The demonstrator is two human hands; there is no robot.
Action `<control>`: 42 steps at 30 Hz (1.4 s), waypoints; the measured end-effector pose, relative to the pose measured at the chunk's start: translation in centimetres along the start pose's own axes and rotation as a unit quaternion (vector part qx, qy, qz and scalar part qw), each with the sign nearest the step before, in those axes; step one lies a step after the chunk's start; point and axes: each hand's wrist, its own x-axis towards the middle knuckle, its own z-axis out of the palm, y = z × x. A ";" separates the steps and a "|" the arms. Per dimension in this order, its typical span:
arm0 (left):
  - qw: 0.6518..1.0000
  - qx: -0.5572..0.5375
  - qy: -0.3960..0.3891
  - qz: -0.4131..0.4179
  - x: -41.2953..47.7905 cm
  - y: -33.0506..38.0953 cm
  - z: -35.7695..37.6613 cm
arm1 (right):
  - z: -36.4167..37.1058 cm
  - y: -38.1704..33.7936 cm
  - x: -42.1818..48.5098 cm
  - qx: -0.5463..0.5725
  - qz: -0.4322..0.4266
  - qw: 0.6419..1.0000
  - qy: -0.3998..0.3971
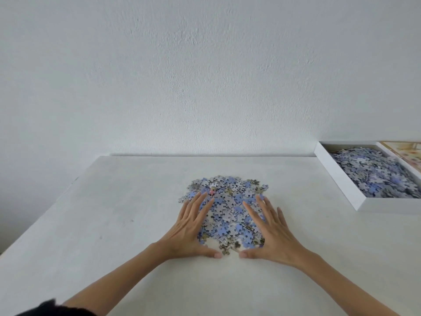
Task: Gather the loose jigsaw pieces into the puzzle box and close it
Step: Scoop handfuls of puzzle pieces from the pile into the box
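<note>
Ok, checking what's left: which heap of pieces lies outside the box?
The heap on the table between left hand and right hand; the other heap lies in the white box.

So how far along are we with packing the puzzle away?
Partway. Many pieces already lie in the open box at far right. The left hand and right hand lie flat around the loose pile on the table. Remaining: move that pile into the box and close it.

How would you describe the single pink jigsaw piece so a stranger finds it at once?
On the white table, find the pile of pieces between the left hand and right hand. Just beyond the left hand's fingertips lies the pink piece, the only pink one among blue and grey neighbours.
</note>
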 end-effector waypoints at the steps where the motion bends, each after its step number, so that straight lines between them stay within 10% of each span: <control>1: 1.000 0.004 -0.002 0.000 0.1 0.1 0.1 | 0.0 0.1 0.2 0.003 -0.006 1.000 -0.002; 11: 0.968 -0.181 0.144 -0.102 4.1 -2.8 -1.8 | -1.7 2.2 4.3 0.207 0.034 0.974 0.088; 16: 0.936 -0.282 0.083 -0.196 7.1 -6.8 -2.5 | -3.3 5.3 7.9 0.294 0.088 0.948 0.083; 33: 0.953 -0.277 0.103 -0.067 10.9 -5.3 -0.6 | -1.8 2.8 13.9 0.269 -0.031 0.958 0.093; 39: 0.908 -0.391 0.140 -0.059 9.9 -3.7 -1.4 | -3.6 1.5 12.2 0.374 -0.042 0.918 0.124; 42: 0.953 -0.288 0.090 -0.017 8.3 -3.4 -2.4 | -3.9 1.7 10.4 0.314 -0.071 0.942 0.093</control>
